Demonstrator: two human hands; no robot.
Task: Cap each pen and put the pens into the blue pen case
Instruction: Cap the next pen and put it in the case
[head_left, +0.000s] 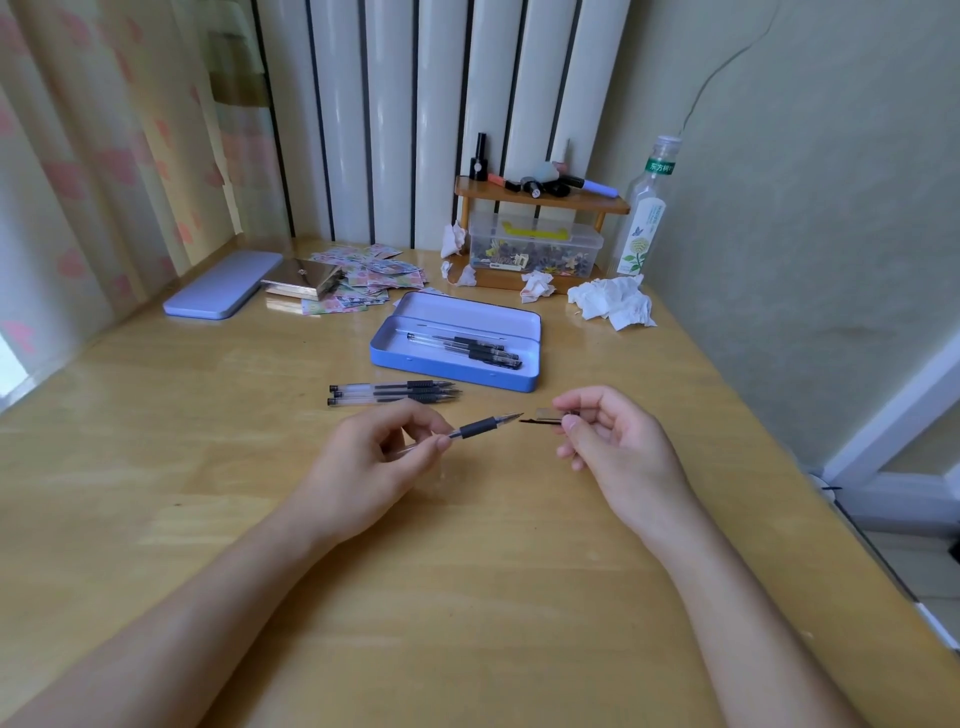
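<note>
Two hands above wooden tabletop (208, 467): left hand (363, 462) fingers pinched uncapped clear black-grip pen (475, 427); right hand (608, 441) fingers pinched clear cap (545, 415), just apart from tip. Three uncapped pens (395, 393) lay beside open blue metal pen case (452, 374) holding capped pens (467, 348).

Table (208, 441): wood, pale, glossy varnish w/ window glare. Blue pen case (452, 370): looks like painted metal, smooth, satin sheen inside. Pen (480, 427) in left hand (363, 467): clear plastic barrel, matt black rubbery grip, shiny tip. Cap (545, 414) in right hand (618, 441): clear plastic. Tissues (615, 304): crumpled white paper, matt. Bottle (647, 213): clear plastic, glossy.
</note>
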